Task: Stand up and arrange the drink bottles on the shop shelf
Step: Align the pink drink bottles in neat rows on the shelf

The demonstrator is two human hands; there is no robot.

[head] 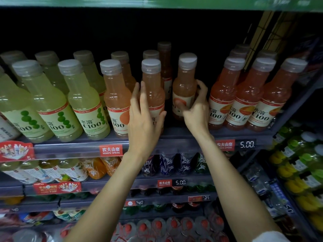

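At the top shelf (pixel 157 137) of a shop drinks rack, my right hand (pixel 196 110) grips a peach-coloured bottle (pixel 185 84) — fingers curled round its body, the bottle upright in the gap between the rows. My left hand (pixel 145 117) lies with straight fingers against the neighbouring peach bottle (pixel 153 88) (it stands at the shelf front). Green bottles (pixel 52 102) line the left — red-orange bottles (pixel 244 95) the right.

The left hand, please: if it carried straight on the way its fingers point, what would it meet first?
Probably nothing new: the left hand already rests on the upright pale-orange plastic bottle. Further on is a similar bottle behind, though depth is unclear.
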